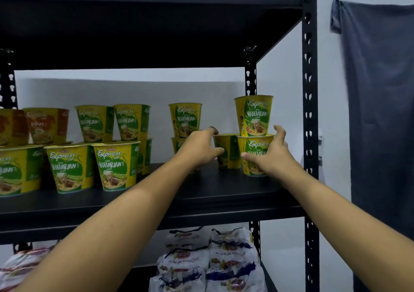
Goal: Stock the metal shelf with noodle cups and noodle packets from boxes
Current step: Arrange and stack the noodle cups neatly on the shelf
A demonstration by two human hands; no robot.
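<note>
A black metal shelf [201, 202] carries yellow-green noodle cups. My left hand [199, 148] curls round a cup [226, 150] standing on the shelf board, thumb in front and fingers over its rim. My right hand [272, 155] grips the cup beside it [253, 150], which bears a second cup [254, 114] stacked on top. Behind my left hand stands another stack of two cups [184, 119]. More green cups [116, 164] and orange cups [46, 123] fill the left part of the shelf.
Stacked noodle packets [210, 262] lie on the lower shelf, with more packets [18, 267] at the far left. The shelf's perforated upright [310, 135] stands just right of my right hand. A grey cloth [380, 90] hangs on the white wall.
</note>
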